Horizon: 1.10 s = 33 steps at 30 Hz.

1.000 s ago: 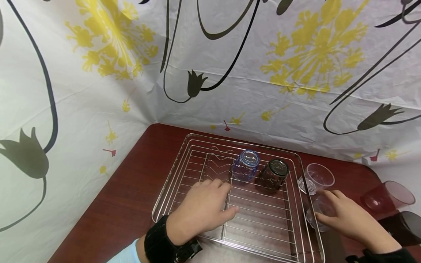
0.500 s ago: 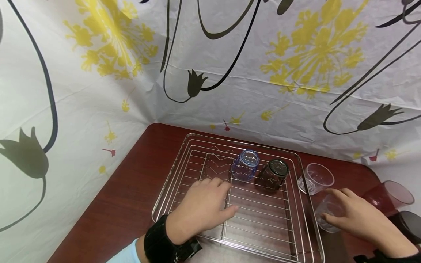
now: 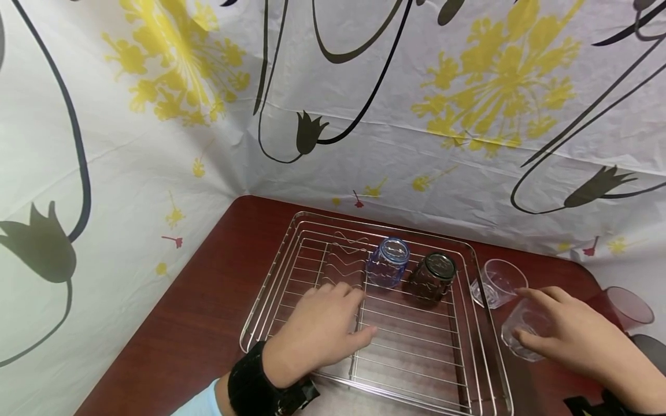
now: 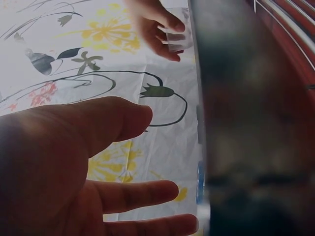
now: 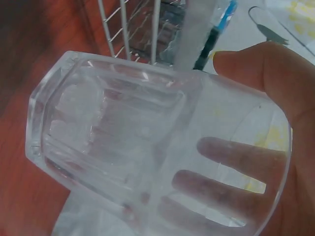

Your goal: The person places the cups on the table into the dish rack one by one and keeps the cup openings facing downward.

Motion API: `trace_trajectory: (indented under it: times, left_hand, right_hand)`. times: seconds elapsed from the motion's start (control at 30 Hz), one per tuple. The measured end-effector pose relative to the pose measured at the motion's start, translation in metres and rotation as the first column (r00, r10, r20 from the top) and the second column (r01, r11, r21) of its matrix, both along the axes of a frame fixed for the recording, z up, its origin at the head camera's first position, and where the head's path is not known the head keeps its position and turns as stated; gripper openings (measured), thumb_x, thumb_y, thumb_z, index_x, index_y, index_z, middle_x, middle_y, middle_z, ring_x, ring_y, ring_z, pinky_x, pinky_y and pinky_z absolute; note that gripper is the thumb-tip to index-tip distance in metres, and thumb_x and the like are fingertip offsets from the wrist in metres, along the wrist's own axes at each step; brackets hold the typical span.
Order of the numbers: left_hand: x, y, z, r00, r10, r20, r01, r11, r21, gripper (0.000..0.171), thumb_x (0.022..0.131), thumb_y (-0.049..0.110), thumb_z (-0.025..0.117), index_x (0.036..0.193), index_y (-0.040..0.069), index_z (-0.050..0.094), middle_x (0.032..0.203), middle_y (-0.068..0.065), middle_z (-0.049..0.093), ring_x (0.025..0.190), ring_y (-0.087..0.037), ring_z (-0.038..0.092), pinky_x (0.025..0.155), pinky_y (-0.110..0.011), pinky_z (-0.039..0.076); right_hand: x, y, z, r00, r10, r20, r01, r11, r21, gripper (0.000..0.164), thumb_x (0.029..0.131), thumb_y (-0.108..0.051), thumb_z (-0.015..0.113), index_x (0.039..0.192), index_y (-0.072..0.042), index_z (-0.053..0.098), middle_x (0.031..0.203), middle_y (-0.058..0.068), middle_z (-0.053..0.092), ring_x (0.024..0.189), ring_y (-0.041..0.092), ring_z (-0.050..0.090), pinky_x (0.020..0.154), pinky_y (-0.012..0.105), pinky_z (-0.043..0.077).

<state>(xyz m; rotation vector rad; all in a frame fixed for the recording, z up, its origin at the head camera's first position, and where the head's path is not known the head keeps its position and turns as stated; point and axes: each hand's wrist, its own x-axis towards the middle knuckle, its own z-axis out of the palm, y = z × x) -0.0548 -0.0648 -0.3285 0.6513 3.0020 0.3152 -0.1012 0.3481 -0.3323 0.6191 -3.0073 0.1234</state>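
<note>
One clear, faceted tumbler [image 3: 524,330] is gripped between the thumb and fingers of the right hand [image 3: 583,332], just right of a rectangular silver wire rack [image 3: 395,393]. The left hand [image 3: 319,329] is held over the rack, its fingers straight and thumb spread; whether the wires are touched cannot be told. A translucent blue glass [image 3: 388,263] and a dark, smoky glass [image 3: 432,277] are set upside down near the rack's back. Another clear tumbler [image 3: 496,284] is seen beside the rack.
</note>
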Motion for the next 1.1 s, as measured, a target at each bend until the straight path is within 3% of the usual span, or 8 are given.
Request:
trace_trajectory:
  times: [0.2, 0.67, 1.1]
  left_hand:
    - [0.000, 0.001, -0.001, 1.000, 0.007, -0.012, -0.007, 1.000, 0.005, 0.068, 0.092, 0.064, 0.054, 0.140, 0.015, 0.056, 0.132, -0.005, 0.063, 0.117, -0.024, 0.061, 0.096, -0.045, 0.052]
    - [0.000, 0.001, -0.002, 1.000, 0.010, -0.002, -0.010, 0.999, 0.043, 0.075, 0.090, 0.072, 0.052, 0.139, 0.015, 0.057, 0.134, -0.005, 0.062, 0.121, -0.024, 0.060, 0.099, -0.048, 0.050]
    - [0.001, 0.003, -0.002, 1.000, 0.007, -0.015, -0.006, 0.999, 0.046, 0.074, 0.089, 0.071, 0.054, 0.139, 0.016, 0.056, 0.135, -0.004, 0.061, 0.126, -0.027, 0.056, 0.106, -0.049, 0.045]
  right_hand:
    - [0.004, -0.008, 0.008, 0.997, 0.023, -0.072, -0.024, 1.000, -0.014, 0.077, 0.066, -0.047, 0.089, 0.128, -0.010, 0.061, 0.120, 0.018, 0.059, 0.104, 0.041, 0.061, 0.076, 0.059, 0.050]
    - [0.011, -0.032, 0.031, 0.992, 0.050, -0.117, -0.054, 0.998, -0.033, 0.081, 0.069, -0.046, 0.088, 0.139, -0.021, 0.055, 0.128, 0.012, 0.054, 0.108, 0.039, 0.054, 0.077, 0.058, 0.046]
    - [0.017, -0.038, 0.040, 0.988, 0.057, -0.142, -0.063, 0.998, -0.033, 0.084, 0.068, -0.042, 0.088, 0.140, -0.017, 0.054, 0.129, 0.013, 0.054, 0.110, 0.040, 0.052, 0.081, 0.056, 0.042]
